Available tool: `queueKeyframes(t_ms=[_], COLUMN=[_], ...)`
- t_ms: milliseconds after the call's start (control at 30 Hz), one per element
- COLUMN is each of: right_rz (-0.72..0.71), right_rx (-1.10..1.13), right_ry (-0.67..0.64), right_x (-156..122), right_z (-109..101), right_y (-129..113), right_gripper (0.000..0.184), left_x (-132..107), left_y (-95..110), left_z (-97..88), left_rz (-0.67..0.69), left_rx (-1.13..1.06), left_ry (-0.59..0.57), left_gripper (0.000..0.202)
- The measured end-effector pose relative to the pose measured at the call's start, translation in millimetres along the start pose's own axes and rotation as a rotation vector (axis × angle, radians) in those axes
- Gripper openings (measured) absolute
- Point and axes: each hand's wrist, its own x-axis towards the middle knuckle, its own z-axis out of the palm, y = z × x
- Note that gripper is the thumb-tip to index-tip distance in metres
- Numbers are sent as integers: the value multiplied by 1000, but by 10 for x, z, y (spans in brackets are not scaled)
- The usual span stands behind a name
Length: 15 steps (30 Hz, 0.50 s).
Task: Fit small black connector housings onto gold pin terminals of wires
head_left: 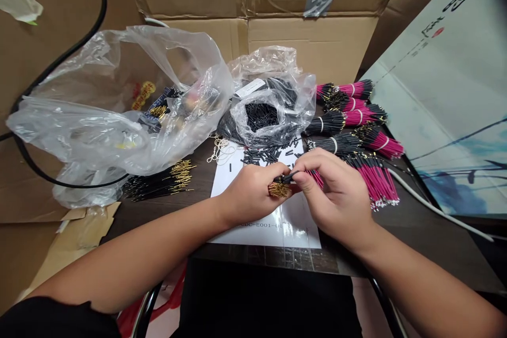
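Observation:
My left hand (253, 190) is closed around a bundle of black wires with gold terminals (279, 189), the gold ends facing me. Close against it, my right hand (336, 193) pinches a thin black piece (291, 175) between thumb and forefinger. Whether that piece is a sleeve or the end of a wire I cannot tell. Beneath both hands lies a white printed sheet (257, 229). Short black sleeves (263, 155) are scattered on its far part, just beyond my hands. Behind them an opened clear plastic bag (295, 121) is filled with the same sleeves.
Tied bundles of black and pink wires (358, 116) lie at the right, beside a white cable (439, 206). On the left, a large plastic bag (91, 132) stands near loose black wires with gold ends (158, 182). Rubber bands (222, 149) lie by the sheet. Cardboard (309, 42) walls the back.

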Motion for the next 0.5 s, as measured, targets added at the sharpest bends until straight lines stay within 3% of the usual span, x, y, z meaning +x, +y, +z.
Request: queueKeyframes(t_ms=[500], right_rz=[1], right_rx=[-84], right_ry=[-11], right_x=[-11], right_z=[6], right_y=[22], right_gripper=[7], left_x=[6], left_y=[37], left_z=[-14], left_rz=[-67], left_rx=[-1], left_ry=[-67], left_gripper=[23])
